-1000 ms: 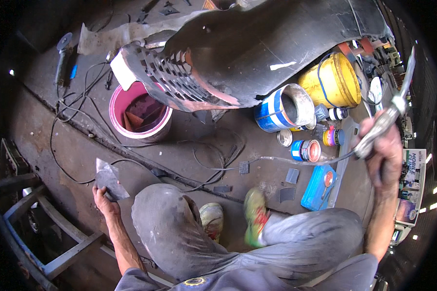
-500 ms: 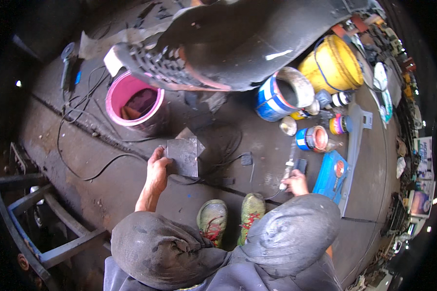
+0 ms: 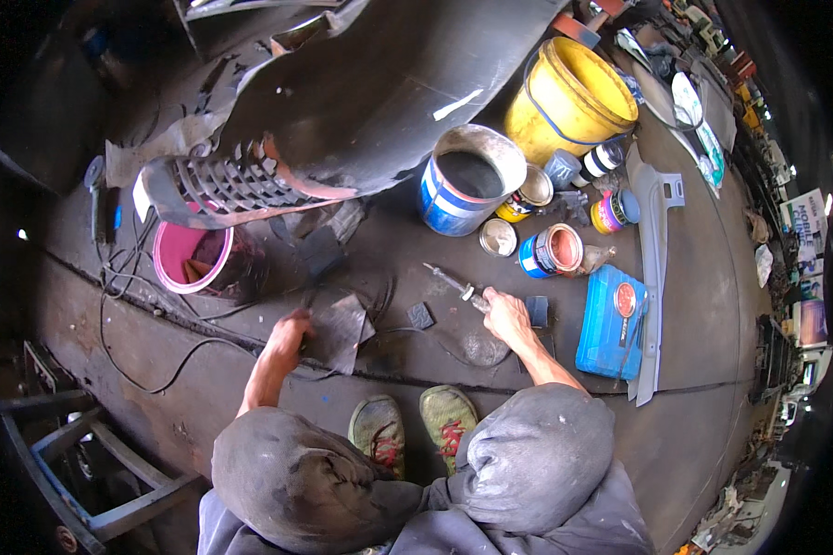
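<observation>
My left hand (image 3: 292, 333) grips the edge of a flat, scuffed grey square plate (image 3: 336, 331), holding it low over the floor; a second piece peeks out behind it. In my right hand (image 3: 507, 316) is a soldering iron (image 3: 452, 281), its thin metal tip pointing to the far left and a pale collar in front of the fingers. My fingers hide most of its handle. Between the hands lies a small dark square block (image 3: 420, 315). Another dark block (image 3: 537, 311) rests just right of my right hand.
A large dark bumper (image 3: 361, 102) with a slotted end spans the far side, over a pink bucket (image 3: 163, 264). Beyond my right hand stand a blue-white bucket (image 3: 446, 205), a yellow bucket (image 3: 528, 116), several cans and a blue case (image 3: 594, 338). Cords (image 3: 194, 350) cross the floor.
My right hand has lifted the soldering iron and brought it forward and to the left. The plate in my left hand has tilted, and the whole view has shifted.
</observation>
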Available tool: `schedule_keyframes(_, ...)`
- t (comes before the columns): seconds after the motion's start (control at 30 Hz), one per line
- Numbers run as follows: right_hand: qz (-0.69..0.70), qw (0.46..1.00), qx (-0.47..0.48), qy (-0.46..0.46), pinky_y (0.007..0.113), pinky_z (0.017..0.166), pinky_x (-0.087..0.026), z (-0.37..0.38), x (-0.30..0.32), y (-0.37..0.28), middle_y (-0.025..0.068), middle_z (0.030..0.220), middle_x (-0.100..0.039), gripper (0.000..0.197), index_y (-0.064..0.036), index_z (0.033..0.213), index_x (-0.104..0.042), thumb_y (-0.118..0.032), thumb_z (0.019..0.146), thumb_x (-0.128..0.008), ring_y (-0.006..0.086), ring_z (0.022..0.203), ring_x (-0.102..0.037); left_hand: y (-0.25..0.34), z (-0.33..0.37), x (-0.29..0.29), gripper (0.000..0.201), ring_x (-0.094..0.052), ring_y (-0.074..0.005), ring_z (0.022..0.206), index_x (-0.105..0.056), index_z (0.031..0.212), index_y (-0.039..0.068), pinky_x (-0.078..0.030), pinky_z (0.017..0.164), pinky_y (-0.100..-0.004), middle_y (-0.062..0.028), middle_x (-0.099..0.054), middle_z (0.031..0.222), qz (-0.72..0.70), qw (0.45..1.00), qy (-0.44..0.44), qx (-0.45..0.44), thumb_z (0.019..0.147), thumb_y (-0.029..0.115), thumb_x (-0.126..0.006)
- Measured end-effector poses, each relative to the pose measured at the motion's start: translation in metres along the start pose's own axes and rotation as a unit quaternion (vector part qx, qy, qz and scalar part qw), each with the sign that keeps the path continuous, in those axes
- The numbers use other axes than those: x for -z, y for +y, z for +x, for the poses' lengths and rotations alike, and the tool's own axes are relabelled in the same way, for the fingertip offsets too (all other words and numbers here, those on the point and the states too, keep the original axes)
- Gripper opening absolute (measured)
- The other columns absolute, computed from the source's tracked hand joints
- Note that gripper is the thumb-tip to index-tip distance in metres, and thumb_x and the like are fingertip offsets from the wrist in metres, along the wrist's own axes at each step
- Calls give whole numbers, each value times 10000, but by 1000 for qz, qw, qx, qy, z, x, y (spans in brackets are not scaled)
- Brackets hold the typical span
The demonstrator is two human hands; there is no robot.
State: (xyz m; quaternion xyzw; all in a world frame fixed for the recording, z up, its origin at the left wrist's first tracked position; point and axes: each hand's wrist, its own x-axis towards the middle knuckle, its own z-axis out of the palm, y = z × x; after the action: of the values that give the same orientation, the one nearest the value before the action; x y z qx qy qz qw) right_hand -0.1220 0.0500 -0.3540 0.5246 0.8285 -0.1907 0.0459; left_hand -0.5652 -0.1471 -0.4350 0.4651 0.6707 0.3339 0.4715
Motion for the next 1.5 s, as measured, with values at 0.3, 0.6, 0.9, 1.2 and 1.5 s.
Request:
schedule_keyframes(0.3,92,982,142,-84,481,846,-534,39,-5,-5,190,1022,-664,384,-75,1159,-682,-234,810,-714,395,989,-650,-30,-167,63,387,-686,-335,843,-582,1176,57,-540,750,-441,-173,-692,933,36,976,76,199,793,8,-620)
schedule_keyframes(0.6,-116,991,31,56,481,924,-528,119,43,40,221,1227,-590,723,-33,1275,-589,-178,626,-873,382,1141,-602,79,-175,48,504,-651,-229,730,-610,1131,48,-519,659,-302,-101,-686,899,-463,811,242,262,673,-86,-448)
schedule_keyframes(0.9,-161,985,54,15,526,959,-466,108,59,36,224,1237,-588,785,-103,1280,-619,-363,586,-877,387,1213,-543,118,-179,35,539,-676,-321,972,-539,1172,-14,-558,876,-435,-194,-667,1090,-487,816,222,219,651,-83,-423)
schedule_keyframes(1.2,68,912,-11,403,482,868,-479,110,124,73,165,1002,-634,574,-44,1038,-579,-406,694,-864,382,987,-602,86,-156,23,556,-663,-335,1016,-514,1210,-7,-535,941,-461,-173,-657,1106,-496,808,215,237,659,-28,-433)
schedule_keyframes(1.5,18,944,-97,314,515,917,-496,139,109,81,166,1224,-588,580,-68,1191,-658,-408,747,-812,403,1137,-555,132,-133,4,553,-639,-295,1047,-504,1244,8,-509,978,-417,-148,-644,1140,-496,813,203,225,698,-34,-425)
